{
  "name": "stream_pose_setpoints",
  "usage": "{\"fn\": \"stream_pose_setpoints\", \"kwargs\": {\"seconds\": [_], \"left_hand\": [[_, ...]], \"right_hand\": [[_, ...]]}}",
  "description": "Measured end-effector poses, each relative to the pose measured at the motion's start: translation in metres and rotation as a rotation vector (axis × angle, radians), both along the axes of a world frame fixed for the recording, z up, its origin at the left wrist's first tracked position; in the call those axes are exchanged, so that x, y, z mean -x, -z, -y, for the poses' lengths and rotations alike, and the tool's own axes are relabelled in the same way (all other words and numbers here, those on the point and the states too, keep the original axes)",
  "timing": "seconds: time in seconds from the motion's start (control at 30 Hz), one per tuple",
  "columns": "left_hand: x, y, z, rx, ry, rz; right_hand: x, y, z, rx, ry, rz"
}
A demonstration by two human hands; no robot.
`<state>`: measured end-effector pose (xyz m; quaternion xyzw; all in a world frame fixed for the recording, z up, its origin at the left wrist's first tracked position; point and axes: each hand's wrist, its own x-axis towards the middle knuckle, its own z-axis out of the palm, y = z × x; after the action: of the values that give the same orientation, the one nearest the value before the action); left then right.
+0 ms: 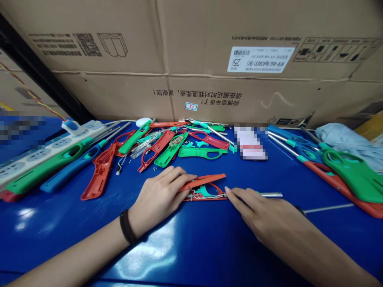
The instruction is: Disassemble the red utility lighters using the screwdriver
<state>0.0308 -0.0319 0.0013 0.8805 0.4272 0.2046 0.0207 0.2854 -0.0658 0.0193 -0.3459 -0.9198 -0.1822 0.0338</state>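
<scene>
So, my left hand point(161, 194) pinches the cover point(206, 181), my right hand point(257, 209) the tube point(272, 195); slipping could snag wires point(196, 194) between them.

A small workshop or makeshift assembly bench, by its look; a glossy blue tabletop point(209, 251) bears scattered red and green plastic casing halves point(100, 173), thin wires point(117, 173) and metal tubes point(218, 133); long-nosed lighters point(49, 165) lie to both sides; a white power strip point(36, 154) runs along the left; a large printed cardboard carton point(194, 48) stands behind, near a black post point(44, 68).
</scene>
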Motion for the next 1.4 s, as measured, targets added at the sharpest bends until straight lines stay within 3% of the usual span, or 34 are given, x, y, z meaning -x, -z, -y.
{"fn": "stream_pose_setpoints", "kwargs": {"seconds": [0.3,0.6,0.77,0.87,1.03,1.2,1.4], "left_hand": [[0.001,-0.002,-0.001,-0.01,0.043,0.008],[-0.001,-0.006,0.0,0.113,0.048,0.015],[0.001,-0.006,0.0,0.167,0.034,0.081],[0.001,-0.005,0.0,0.188,0.033,0.108],[0.005,-0.008,-0.001,0.173,0.065,0.164],[0.016,-0.011,-0.006,0.142,0.153,0.176],[0.015,-0.009,-0.004,0.227,0.161,0.183]], "right_hand": [[0.006,0.013,0.008,-0.101,0.044,0.051],[0.004,0.012,0.0,0.024,0.193,-0.083],[0.003,0.016,0.002,0.042,0.199,-0.135],[0.002,0.011,0.003,0.028,0.182,-0.23],[0.002,-0.007,-0.002,0.005,0.274,-0.409],[0.0,-0.012,-0.012,0.119,0.276,-0.442],[-0.003,-0.008,-0.015,0.255,0.235,-0.338]]}}
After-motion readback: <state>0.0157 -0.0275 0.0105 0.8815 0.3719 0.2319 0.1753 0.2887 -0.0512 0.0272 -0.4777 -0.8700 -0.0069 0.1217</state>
